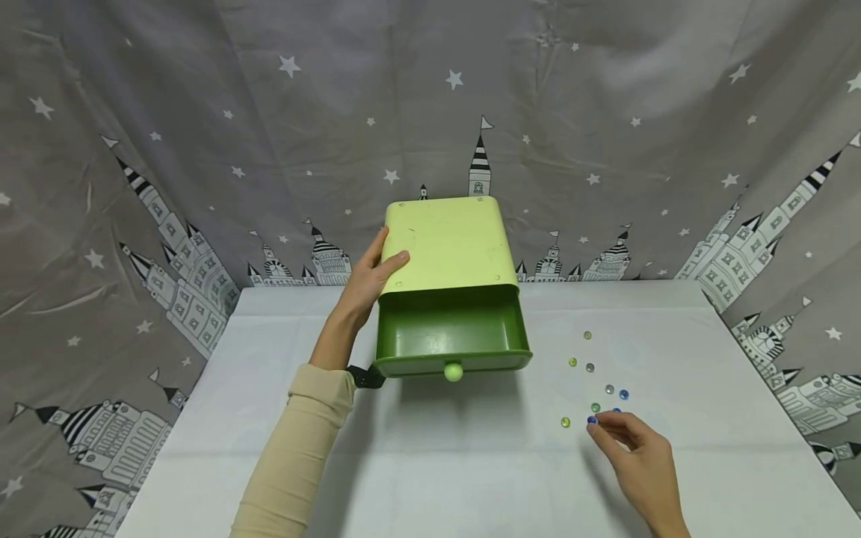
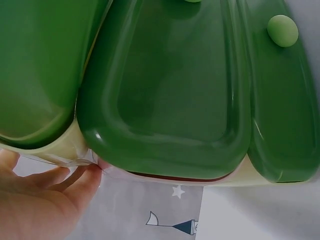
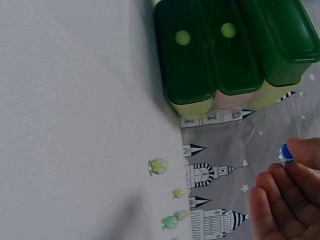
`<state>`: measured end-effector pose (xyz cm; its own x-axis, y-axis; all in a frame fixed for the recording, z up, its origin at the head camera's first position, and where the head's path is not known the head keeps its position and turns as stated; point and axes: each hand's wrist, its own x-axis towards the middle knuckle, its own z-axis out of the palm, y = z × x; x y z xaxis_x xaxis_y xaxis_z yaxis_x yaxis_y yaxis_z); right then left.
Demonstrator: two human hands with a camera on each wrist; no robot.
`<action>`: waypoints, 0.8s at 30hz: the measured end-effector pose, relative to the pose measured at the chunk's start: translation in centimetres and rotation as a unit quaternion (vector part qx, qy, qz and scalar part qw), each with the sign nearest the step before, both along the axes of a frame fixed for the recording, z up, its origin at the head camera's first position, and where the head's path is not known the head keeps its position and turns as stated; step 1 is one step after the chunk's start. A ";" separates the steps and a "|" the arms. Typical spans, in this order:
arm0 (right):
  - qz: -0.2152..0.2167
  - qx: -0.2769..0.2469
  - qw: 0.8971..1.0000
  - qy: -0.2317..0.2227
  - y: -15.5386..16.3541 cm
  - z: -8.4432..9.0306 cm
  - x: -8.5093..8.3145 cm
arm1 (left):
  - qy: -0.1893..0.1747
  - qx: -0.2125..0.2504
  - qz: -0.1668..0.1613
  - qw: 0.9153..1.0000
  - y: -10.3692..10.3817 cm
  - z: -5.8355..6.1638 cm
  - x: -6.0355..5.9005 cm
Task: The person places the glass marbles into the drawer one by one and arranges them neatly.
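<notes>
A small drawer cabinet (image 1: 447, 243) with a pale yellow top stands at the table's middle. Its green top drawer (image 1: 452, 325) is pulled out, and no marbles show in the visible part. My left hand (image 1: 368, 280) rests against the cabinet's left side, thumb on its top; in the left wrist view the fingers (image 2: 82, 192) touch the side wall. Between thumb and fingertips, my right hand (image 1: 639, 456) pinches a blue marble (image 3: 286, 153), held above the table to the right of the cabinet. Several loose marbles (image 1: 595, 408) in green, clear and blue lie near that hand.
Two lower green drawers (image 3: 187, 65) with round knobs are closed beneath the pulled-out one. A white cloth covers the table (image 1: 437, 478). Behind it hangs a grey curtain (image 1: 403, 97) printed with stars and castles.
</notes>
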<state>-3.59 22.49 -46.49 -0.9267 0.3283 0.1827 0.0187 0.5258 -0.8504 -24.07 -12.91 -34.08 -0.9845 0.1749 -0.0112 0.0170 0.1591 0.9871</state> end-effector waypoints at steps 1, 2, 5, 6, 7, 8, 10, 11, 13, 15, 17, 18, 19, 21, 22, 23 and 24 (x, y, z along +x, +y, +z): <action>-0.002 0.001 1.000 0.001 0.0 0.1 0.0 | 0.001 0.000 0.000 1.000 0.0 0.0 0.0; -0.004 0.001 1.000 0.001 0.0 0.2 0.0 | 0.001 0.000 0.000 1.000 0.0 0.0 0.0; -0.007 -0.001 1.000 0.001 0.0 0.5 0.0 | 0.002 -0.001 0.001 1.000 0.0 0.0 0.0; -0.008 -0.003 1.000 0.001 -0.1 0.6 0.0 | 0.002 -0.001 0.001 1.000 0.1 0.0 0.0; -0.008 -0.006 1.000 0.001 -0.1 0.7 0.0 | 0.002 0.000 0.002 1.000 0.1 0.0 0.0; -0.007 -0.008 1.000 0.001 -0.1 0.8 -0.1 | 0.002 -0.001 0.002 1.000 0.1 0.0 0.0; -0.003 -0.015 1.000 0.007 -0.2 1.0 -0.2 | 0.001 0.000 0.003 1.000 0.1 0.0 0.0; -0.001 -0.016 1.000 0.011 -0.2 1.1 -0.3 | 0.000 0.001 0.003 1.000 0.1 0.0 0.0; 0.006 -0.023 0.999 0.025 -0.3 1.3 -0.5 | 0.003 0.004 0.001 1.000 0.1 -0.1 -0.1; 0.015 -0.031 0.998 0.043 -0.5 1.6 -0.7 | 0.004 0.008 -0.002 1.000 0.1 -0.1 -0.1; 0.027 -0.041 0.997 0.062 -0.7 2.0 -1.0 | 0.007 0.010 -0.004 1.000 0.1 -0.2 -0.1; 0.035 -0.047 0.996 0.071 -0.8 2.2 -1.1 | 0.006 0.012 -0.003 1.000 0.1 -0.2 -0.1; 0.042 -0.051 0.995 0.079 -1.0 2.4 -1.2 | 0.006 0.012 -0.003 1.000 0.1 -0.2 -0.1; 0.058 -0.055 0.992 0.097 -1.3 2.9 -1.6 | 0.006 0.013 -0.001 1.000 0.1 -0.2 -0.1; 0.065 -0.057 0.990 0.107 -1.4 3.1 -1.8 | 0.005 0.013 0.000 1.000 0.1 -0.2 -0.1; 0.074 -0.057 0.989 0.118 -1.6 3.3 -2.0 | 0.004 0.012 0.000 1.000 0.1 -0.2 0.0; 0.082 -0.059 0.986 0.129 -1.8 3.5 -2.2 | 0.004 0.012 0.000 1.000 0.0 -0.1 0.0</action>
